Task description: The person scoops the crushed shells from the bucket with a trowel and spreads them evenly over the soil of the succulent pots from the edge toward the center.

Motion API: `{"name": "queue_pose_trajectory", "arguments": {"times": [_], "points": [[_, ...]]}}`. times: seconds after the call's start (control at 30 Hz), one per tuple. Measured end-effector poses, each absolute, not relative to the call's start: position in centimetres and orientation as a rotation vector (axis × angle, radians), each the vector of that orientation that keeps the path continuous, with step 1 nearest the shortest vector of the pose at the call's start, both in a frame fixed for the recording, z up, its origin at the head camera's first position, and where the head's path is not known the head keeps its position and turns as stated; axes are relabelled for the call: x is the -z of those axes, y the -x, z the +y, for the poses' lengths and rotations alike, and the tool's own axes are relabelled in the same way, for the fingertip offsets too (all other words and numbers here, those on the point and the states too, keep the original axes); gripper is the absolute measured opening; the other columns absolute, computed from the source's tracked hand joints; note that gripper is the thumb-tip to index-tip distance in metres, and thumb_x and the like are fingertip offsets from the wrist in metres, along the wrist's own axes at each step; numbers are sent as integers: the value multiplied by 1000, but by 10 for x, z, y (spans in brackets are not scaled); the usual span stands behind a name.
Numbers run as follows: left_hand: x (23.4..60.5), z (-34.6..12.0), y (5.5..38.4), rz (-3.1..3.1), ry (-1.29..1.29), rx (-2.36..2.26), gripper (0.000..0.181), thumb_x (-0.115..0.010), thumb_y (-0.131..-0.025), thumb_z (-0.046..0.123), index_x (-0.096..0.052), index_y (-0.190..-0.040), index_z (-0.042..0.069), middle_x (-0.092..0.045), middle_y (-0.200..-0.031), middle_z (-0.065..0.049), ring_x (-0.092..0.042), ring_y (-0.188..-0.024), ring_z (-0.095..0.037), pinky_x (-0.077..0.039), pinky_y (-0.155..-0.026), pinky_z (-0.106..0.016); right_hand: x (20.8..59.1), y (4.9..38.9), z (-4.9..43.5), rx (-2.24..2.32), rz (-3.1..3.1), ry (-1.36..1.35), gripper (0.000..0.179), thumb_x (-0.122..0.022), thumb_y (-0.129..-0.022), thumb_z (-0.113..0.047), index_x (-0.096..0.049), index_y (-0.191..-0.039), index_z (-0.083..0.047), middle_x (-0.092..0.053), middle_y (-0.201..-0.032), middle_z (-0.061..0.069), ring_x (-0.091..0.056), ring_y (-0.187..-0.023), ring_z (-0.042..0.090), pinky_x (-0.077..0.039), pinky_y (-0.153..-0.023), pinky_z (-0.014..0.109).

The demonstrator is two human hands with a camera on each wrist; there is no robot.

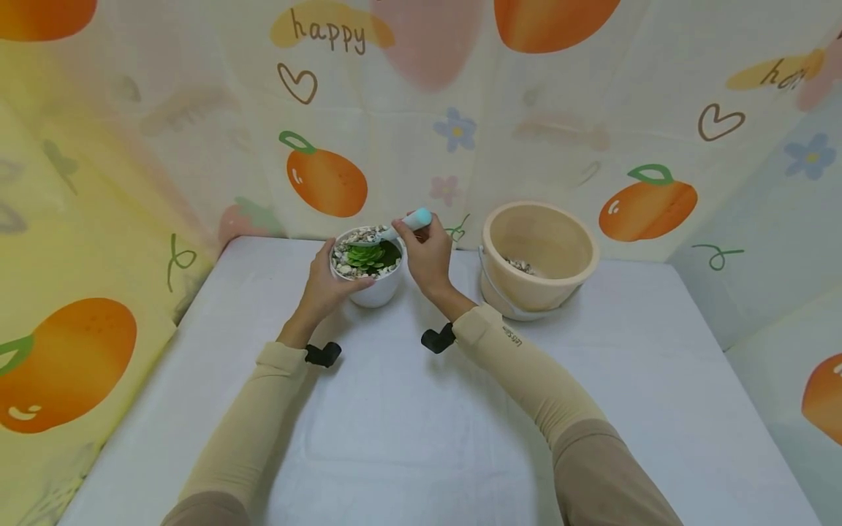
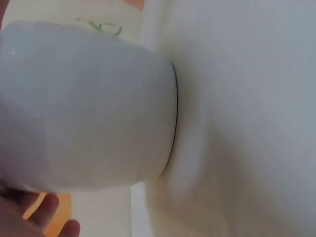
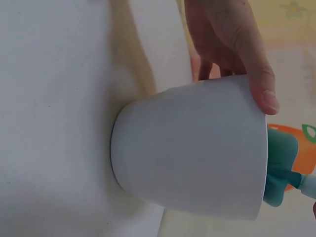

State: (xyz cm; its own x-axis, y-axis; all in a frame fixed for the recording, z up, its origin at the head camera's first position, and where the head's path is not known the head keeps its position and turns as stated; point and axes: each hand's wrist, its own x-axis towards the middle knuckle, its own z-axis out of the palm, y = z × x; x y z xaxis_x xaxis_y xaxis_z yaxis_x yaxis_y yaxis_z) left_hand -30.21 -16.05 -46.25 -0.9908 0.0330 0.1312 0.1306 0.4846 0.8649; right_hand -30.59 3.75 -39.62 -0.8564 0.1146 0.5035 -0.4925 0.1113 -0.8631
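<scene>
A white flowerpot (image 1: 376,296) stands on the table near its back edge, holding a green succulent (image 1: 365,255) amid pale pebbles (image 1: 344,264). My left hand (image 1: 322,286) grips the pot from the left, thumb along the near rim and fingers round the side. In my right hand (image 1: 430,257) is the light-blue handle of a small trowel (image 1: 418,218), slanting down to the pot. The right wrist view shows its teal blade (image 3: 282,148) just above the rim. From the left wrist, the pot's smooth wall (image 2: 94,108) fills much of the view.
To the right of the pot stands a beige bucket (image 1: 496,281) with some pebbles (image 1: 520,265) at its bottom and its handle lowered. A white cloth (image 1: 395,431) covers the table. Behind it hangs a fruit-printed curtain (image 1: 408,146).
</scene>
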Motion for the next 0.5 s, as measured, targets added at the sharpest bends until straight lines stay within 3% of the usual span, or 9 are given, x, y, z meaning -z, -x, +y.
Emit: {"name": "queue_pose_trajectory", "arguments": {"times": [0.3, 0.5], "points": [[455, -171, 303, -2735, 174, 1531, 114, -82, -75, 41, -9, -157, 11, -18, -159, -20, -21, -145, -37, -22, -116, -61, 394, 305, 39, -1782, -1994, -391, 31, -68, -92, -19, -59, -110, 4, -72, -101, 19, -70, -93, 28, -57, -84, 30], [458, -173, 307, -2711, 226, 1668, 114, -82, -77, 35, -4, -158, 14, -10, -163, -16, -20, -148, -36, -24, -118, -57, 393, 303, 38, -1790, -2039, -364, 32, -66, -93, -14, -58, -114, 8, -70, -105, 22, -70, -98, 31, -56, -88, 37]]}}
